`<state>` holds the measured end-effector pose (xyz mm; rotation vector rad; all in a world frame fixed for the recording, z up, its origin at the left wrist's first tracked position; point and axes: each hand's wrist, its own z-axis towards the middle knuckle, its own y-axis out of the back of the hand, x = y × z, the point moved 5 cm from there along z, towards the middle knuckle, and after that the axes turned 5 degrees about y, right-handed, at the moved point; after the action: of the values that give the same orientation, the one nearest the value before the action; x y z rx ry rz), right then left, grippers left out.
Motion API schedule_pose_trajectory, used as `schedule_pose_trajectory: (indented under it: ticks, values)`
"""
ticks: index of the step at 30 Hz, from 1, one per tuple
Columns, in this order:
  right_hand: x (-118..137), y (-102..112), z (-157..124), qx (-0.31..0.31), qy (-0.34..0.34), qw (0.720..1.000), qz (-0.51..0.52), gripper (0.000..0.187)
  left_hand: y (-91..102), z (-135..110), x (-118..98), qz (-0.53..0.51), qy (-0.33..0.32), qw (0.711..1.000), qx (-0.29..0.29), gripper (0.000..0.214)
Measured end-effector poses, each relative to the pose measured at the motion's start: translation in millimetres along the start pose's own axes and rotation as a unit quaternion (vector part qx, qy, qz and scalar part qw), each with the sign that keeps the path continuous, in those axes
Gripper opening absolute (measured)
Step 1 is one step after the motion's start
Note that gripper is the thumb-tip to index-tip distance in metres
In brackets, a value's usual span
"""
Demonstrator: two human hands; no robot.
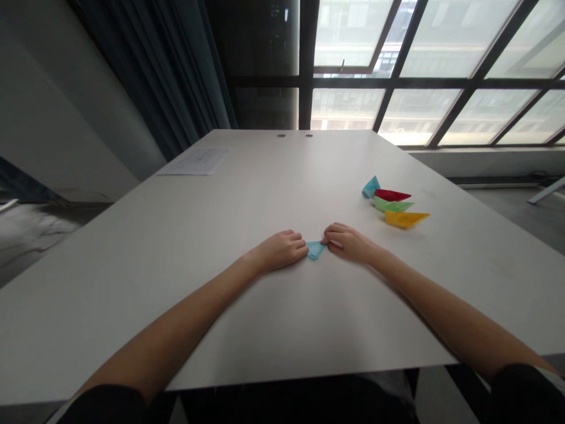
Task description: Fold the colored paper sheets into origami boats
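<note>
While fingers [300,245] on paper [315,249], document [194,162] illegible

Left sleeve [108,405]: black cloth is ending in a curved hem around the arm, a thin paler strip showing along its outer side.
Right sleeve [523,393]: matching black cloth is covering the arm, a pale grey strip showing along its edge.
Left forearm [189,318], right forearm [445,303]: both are showing bare, tapering toward the wrists.
Left hand [283,249], right hand [349,242]: both are showing bare.
</note>
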<state>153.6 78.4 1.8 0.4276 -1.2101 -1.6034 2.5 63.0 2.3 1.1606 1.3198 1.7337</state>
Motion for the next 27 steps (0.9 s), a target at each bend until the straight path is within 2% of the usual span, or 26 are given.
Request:
schedule_pose_trajectory:
  ticks: [4, 10, 15, 22, 27]
  values:
    - [3.0, -0.8, 0.7, 0.02, 0.019, 0.999, -0.036, 0.023, 2.4, 2.9, -4.6, 0.0, 0.013, 1.0, 0.011, 0.018]
    - [10.1, 0.7, 5.5, 0.065, 0.006, 0.99, -0.125, 0.015, 4.8, 10.7, -19.3, -0.006, 0.115, 0.991, 0.063, 0.014]
    - [17.7, -1.3, 7.2, 0.081, -0.007, 0.978, -0.194, 0.024, 8.7, 9.4, -31.5, 0.004, 0.163, 0.984, 0.067, 0.017]
    - [18.8, -4.3, 7.8, 0.084, 0.004, 0.977, -0.198, 0.029, 8.1, 4.5, -34.3, 0.0, 0.169, 0.984, 0.047, 0.024]
    - [11.9, 4.1, 4.2, 0.088, -0.006, 0.981, -0.171, 0.025, 7.8, 3.9, -33.2, -0.038, 0.223, 0.97, 0.091, 0.026]
